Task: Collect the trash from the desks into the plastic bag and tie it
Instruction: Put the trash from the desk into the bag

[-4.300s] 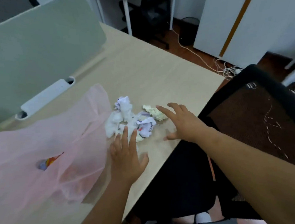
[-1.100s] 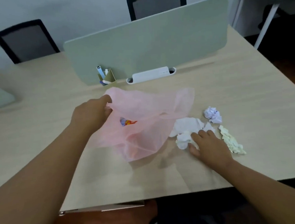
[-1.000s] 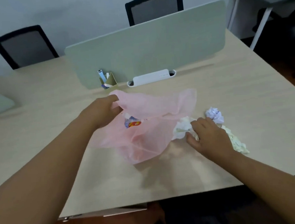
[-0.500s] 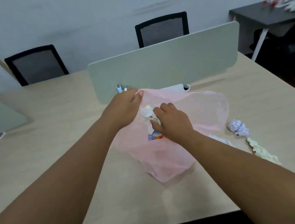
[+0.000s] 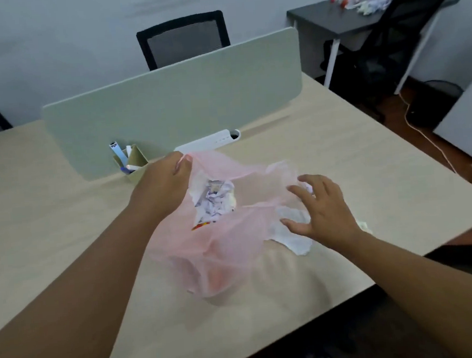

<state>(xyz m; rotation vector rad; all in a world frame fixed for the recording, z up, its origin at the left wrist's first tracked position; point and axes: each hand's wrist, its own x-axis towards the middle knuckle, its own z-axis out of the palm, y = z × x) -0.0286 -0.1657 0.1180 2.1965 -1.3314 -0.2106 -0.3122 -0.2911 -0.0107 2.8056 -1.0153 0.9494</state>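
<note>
Bag (image 5: 219, 236) mouth pinched up by my left hand (image 5: 163, 184). White tissue (image 5: 292, 231) lies on the desk (image 5: 339, 148) directly under my right hand (image 5: 320, 209), fingers spread, empty; bag opening at nine o'clock. Yellowish scrap (image 5: 364, 225), apparently, at three o'clock.
</note>
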